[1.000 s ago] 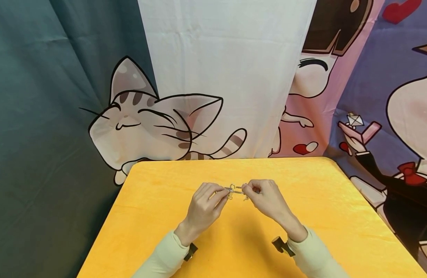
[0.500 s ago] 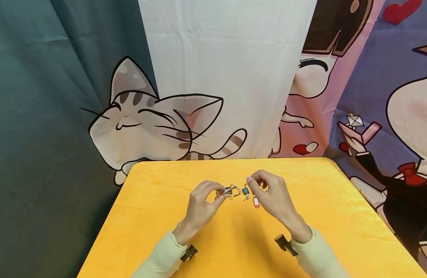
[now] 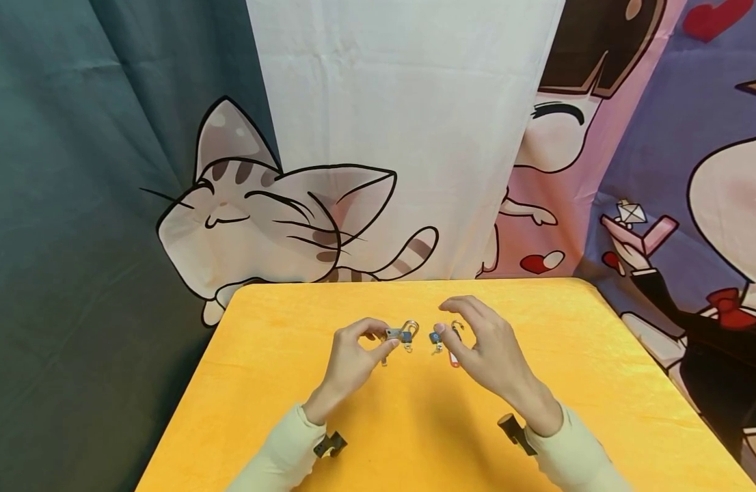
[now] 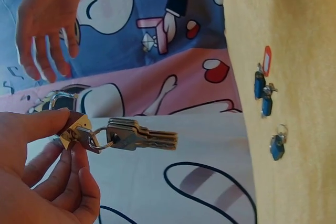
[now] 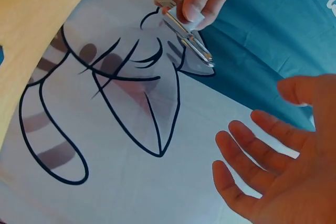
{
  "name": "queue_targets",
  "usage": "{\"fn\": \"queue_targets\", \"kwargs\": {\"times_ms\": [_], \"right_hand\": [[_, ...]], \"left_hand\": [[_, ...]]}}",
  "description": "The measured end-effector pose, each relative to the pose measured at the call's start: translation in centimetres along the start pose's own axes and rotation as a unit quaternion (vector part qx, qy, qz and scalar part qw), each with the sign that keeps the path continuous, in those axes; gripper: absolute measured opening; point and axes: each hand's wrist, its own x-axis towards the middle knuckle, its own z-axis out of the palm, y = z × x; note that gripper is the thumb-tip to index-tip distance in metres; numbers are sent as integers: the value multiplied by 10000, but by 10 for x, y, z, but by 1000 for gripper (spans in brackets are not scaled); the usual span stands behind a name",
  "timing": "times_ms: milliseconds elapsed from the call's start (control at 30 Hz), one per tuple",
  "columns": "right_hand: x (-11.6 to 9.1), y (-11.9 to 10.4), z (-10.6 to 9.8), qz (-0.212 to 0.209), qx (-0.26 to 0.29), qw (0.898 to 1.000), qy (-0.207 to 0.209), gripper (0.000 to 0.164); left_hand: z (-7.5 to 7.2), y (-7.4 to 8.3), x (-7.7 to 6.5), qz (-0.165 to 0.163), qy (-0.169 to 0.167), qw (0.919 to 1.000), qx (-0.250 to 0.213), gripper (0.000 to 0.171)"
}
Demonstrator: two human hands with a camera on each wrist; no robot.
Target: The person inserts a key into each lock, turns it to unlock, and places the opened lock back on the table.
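Note:
My left hand (image 3: 353, 355) pinches a silver padlock (image 3: 393, 333) between thumb and fingers above the table. In the left wrist view, a key sits in the base of the padlock (image 4: 73, 123), and a bunch of keys (image 4: 142, 136) dangles from it on a ring. The shackle (image 5: 202, 51) points out from the hand in the right wrist view. To the right, my right hand (image 3: 491, 355) is spread and holds nothing; its fingers (image 5: 257, 156) are apart and relaxed.
Several small blue padlocks lie on the yellow tabletop (image 3: 279, 383), one blue padlock (image 4: 277, 148) a little apart from the others. Next to them lies a red-framed key tag (image 4: 267, 60). A printed cartoon curtain (image 3: 402, 137) hangs behind the table.
My right hand has moved off the padlock to the right and its fingers have spread. My left hand has shifted slightly left and turned the padlock, and the blue padlocks show more.

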Motion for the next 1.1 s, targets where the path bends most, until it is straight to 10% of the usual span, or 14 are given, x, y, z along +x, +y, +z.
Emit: {"fn": "queue_targets", "kwargs": {"times_ms": [367, 1100], "right_hand": [[-10, 4, 1, -726, -563, 9921, -850, 61], [-33, 8, 13, -644, -625, 9833, -1583, 56]], "left_hand": [[3, -25, 1, -1311, -384, 9896, -449, 16], [20, -101, 15, -2877, -948, 9526, -292, 19]]}}
